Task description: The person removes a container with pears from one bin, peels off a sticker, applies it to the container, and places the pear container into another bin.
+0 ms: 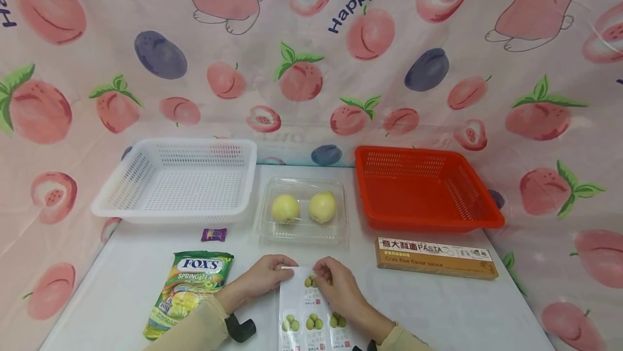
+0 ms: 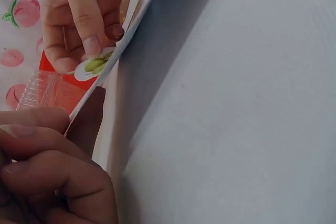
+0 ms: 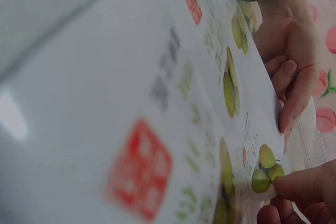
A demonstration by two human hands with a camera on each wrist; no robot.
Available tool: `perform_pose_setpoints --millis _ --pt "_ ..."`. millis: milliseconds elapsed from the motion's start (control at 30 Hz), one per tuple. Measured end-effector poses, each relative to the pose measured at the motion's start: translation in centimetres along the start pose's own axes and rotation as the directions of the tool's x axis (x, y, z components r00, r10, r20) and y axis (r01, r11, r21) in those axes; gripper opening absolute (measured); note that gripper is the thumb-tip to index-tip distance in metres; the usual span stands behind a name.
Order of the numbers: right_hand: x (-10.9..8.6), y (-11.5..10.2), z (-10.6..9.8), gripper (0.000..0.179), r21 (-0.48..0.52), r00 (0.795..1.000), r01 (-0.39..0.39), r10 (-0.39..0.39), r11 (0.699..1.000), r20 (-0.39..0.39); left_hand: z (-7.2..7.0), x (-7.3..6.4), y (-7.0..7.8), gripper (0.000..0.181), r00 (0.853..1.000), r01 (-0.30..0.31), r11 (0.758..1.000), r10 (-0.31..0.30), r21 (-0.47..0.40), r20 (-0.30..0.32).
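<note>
A white sheet of fruit stickers (image 1: pixel 293 302), printed with green fruit, writing and red seals, stands tilted up over the table. My left hand (image 1: pixel 265 275) grips its upper left edge between thumb and fingers. At the top of the sheet, my right hand (image 1: pixel 340 289) pinches the edge of a sticker (image 3: pixel 268 169) with thumb and fingertips. In the left wrist view that sticker's rounded white end (image 2: pixel 84 72) sticks out past the sheet's edge. Just beyond both hands sits a clear plastic box (image 1: pixel 304 234) holding two pale yellow-green fruits (image 1: pixel 285 209).
A white basket (image 1: pixel 194 213) stands at the back left, a red basket (image 1: pixel 428 224) at the back right. Left of my left hand lies a green Fox's candy bag (image 1: pixel 187 291), with a small purple packet (image 1: pixel 214 234) beyond it. On the right lies a pasta box (image 1: pixel 435 259).
</note>
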State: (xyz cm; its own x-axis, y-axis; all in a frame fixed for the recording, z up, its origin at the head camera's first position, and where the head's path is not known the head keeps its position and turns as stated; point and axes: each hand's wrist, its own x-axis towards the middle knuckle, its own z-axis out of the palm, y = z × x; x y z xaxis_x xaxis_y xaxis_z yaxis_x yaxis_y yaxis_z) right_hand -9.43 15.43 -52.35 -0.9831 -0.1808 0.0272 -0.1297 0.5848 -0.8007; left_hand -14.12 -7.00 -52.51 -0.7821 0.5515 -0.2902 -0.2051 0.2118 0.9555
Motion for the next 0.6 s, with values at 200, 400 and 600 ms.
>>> perform_pose_setpoints --millis 200,400,600 --pt "-0.1 -0.2 -0.2 0.018 0.061 0.998 -0.043 0.04 0.997 0.039 -0.3 -0.1 -0.4 0.027 0.998 -0.021 0.993 0.028 0.114 -0.058" --pt "0.0 -0.3 -0.3 0.02 0.109 0.997 -0.041 0.034 0.993 0.065 -0.2 -0.8 0.2 0.012 0.952 -0.071 0.814 0.228 0.577 -0.205" --pt "0.1 -0.9 -1.0 0.02 0.127 0.997 -0.018 0.009 0.992 0.074 0.4 -1.5 1.4 0.013 0.934 -0.153 0.69 0.336 0.707 -0.125"
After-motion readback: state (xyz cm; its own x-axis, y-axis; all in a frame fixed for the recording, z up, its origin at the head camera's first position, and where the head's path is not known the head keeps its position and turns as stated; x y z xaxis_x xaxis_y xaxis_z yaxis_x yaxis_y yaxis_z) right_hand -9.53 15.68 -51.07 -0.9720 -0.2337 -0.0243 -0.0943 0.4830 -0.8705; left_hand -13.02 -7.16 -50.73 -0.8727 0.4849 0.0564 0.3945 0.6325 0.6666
